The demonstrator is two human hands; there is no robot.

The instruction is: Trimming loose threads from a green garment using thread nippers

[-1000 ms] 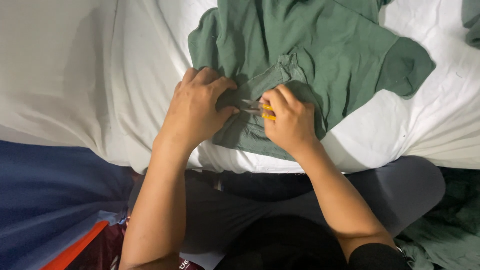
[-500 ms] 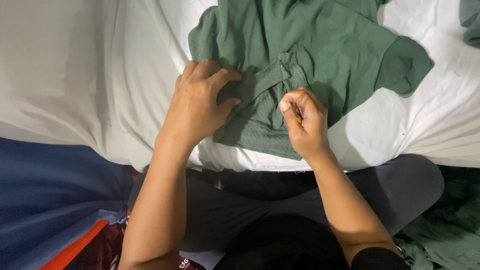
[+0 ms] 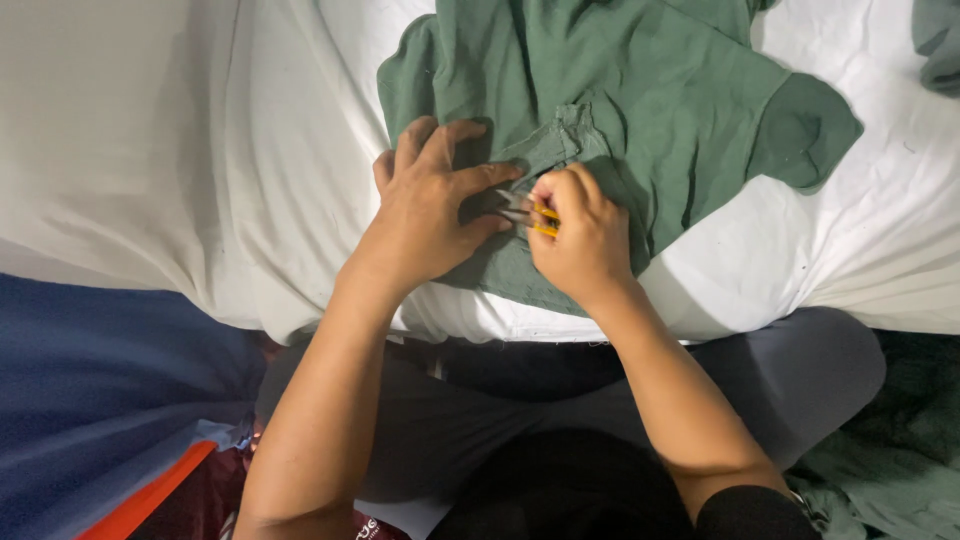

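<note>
left hand [image 3: 435, 205] lay flat with fingers spread on a crumpled dark green cotton garment [image 3: 640, 110], pressing the cloth down, gripping nothing. right hand [image 3: 580, 235] sat just beside it, fingers pinched together and clamped on a small yellow-handled tool with thin metal tips [image 3: 535, 215]; could not tell exactly what kind of tool, maybe tweezers or small snips, mostly hidden by the fingers. the metal tips pointed toward the left hand's fingertips and met the green fabric between the two hands. a bunched fold of the garment [image 3: 570, 125] stood up just above the right hand. the garment lay on a white bed sheet [image 3: 150, 150], spread across the upper middle of the view, one sleeve-like part reaching toward the right [image 3: 805, 130]. the sheet was wrinkled and hung over the near edge of the bed. below the edge the person's lap in dark grey trousers [image 3: 800, 370] showed, both forearms crossing it up to the bed. a black sleeve cuff [image 3: 750, 515] showed on the right arm near the bottom. blue fabric with an orange stripe [image 3: 90, 400] lay at lower left, more dark green cloth [image 3: 900, 450] at lower right. a bit of grey-green cloth [image 3: 940, 40] at the top right corner on the sheet, well apart from the hands.
</note>
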